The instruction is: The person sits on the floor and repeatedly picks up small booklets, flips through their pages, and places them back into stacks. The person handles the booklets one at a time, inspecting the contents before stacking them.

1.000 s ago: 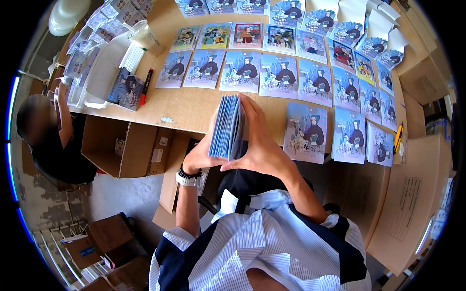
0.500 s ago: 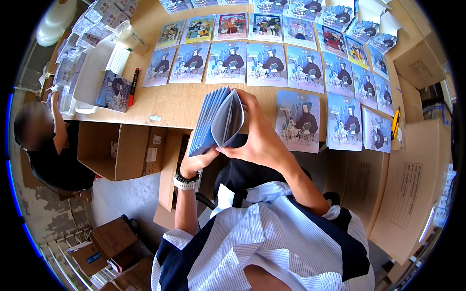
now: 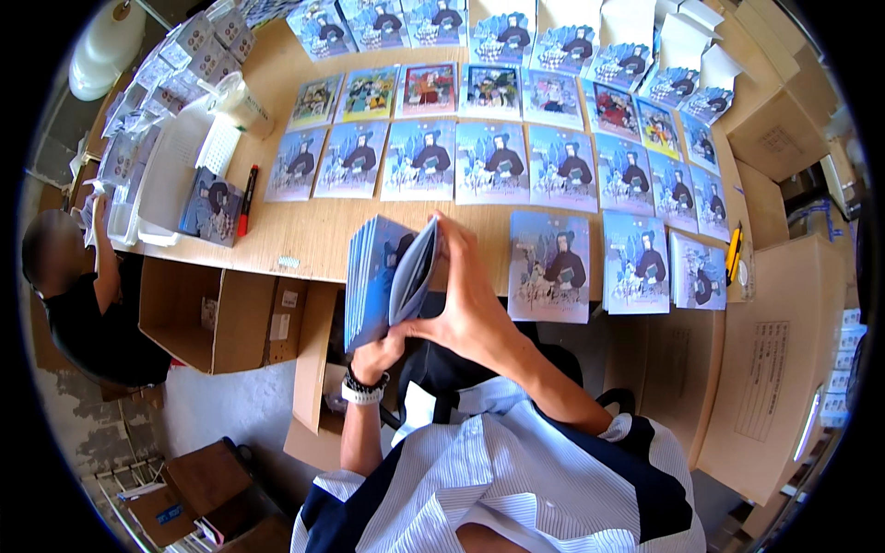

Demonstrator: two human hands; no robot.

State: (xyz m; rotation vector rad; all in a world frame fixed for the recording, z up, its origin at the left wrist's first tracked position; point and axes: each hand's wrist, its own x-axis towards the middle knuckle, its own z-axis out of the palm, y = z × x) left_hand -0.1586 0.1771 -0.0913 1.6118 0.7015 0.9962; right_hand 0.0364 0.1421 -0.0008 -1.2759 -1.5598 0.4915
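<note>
Just off the table's front edge, my left hand [image 3: 376, 358] is closed under a fanned stack of blue illustrated packets [image 3: 367, 286]. Its fingers are mostly hidden behind the stack. My right hand [image 3: 472, 309] grips the rightmost packet [image 3: 412, 276] by its edges, thumb low and fingertips at the top corner. That packet stands away from the others, its grey side bowed and its mouth slightly parted. What lies inside cannot be made out. Nearest on the right is a blue packet with a dark-clothed figure [image 3: 550, 267], lying at the table edge.
Rows of similar packets [image 3: 419, 161] and colourful cards [image 3: 430, 90] cover the wooden table [image 3: 304, 241]. Open boxes [image 3: 564, 39] line the back. A white basket [image 3: 175, 166], red-black marker [image 3: 249, 201] and cup [image 3: 241, 109] stand left; a yellow cutter [image 3: 734, 253] lies right. Someone sits at left.
The rightmost packet's mouth has narrowed, and it has tilted apart from the stack, baring the printed front behind it. Both hands sit slightly lower in view; the whole table has shifted down too.
</note>
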